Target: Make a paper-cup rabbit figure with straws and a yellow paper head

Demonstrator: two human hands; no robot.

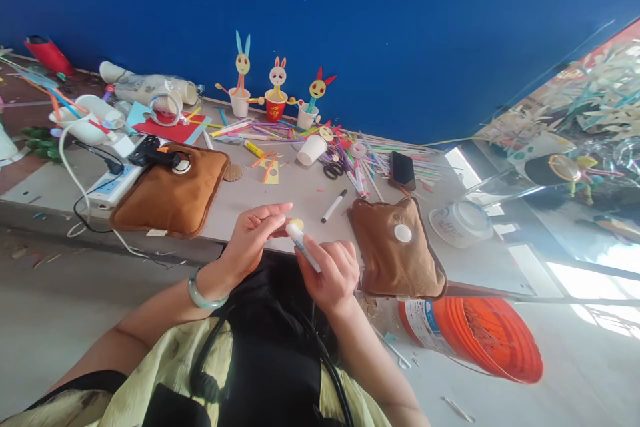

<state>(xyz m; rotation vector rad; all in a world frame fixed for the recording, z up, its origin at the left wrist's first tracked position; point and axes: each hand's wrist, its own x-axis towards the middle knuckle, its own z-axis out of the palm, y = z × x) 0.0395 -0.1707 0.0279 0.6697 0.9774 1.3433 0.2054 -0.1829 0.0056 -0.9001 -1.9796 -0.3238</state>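
My left hand pinches a small yellow paper disc at the near edge of the grey table; a green bangle sits on that wrist. My right hand is wrapped round a white glue stick, whose tip touches the yellow disc. Both hands hover just above my lap, between two brown cushion-like pads.
A brown pad lies left, another right. Behind are paper cups with bunny figures, coloured straws, scissors, a marker, a phone, a power strip with cables. An orange bucket stands below the table's right.
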